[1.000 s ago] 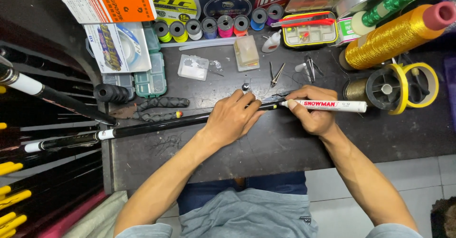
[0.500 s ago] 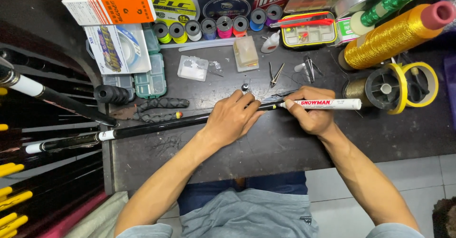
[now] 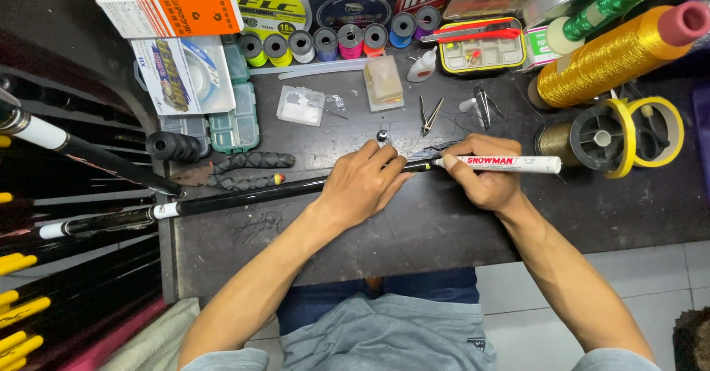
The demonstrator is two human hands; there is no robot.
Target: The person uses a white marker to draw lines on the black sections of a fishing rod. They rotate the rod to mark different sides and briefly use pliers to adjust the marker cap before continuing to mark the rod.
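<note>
A person's left hand (image 3: 362, 182) grips a black fishing rod (image 3: 244, 196) lying across a dark workbench (image 3: 414, 230), while the right hand (image 3: 484, 175) holds a white marker (image 3: 510, 164), its tip apparently touching the rod. Thread spools (image 3: 336, 42), a gold thread cone (image 3: 610, 56) and tackle boxes (image 3: 235, 112) crowd the bench's far edge.

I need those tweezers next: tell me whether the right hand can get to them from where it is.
Probably yes: the tweezers lie uncovered just beyond the right hand, nothing between, but it grips a white marker.
</note>
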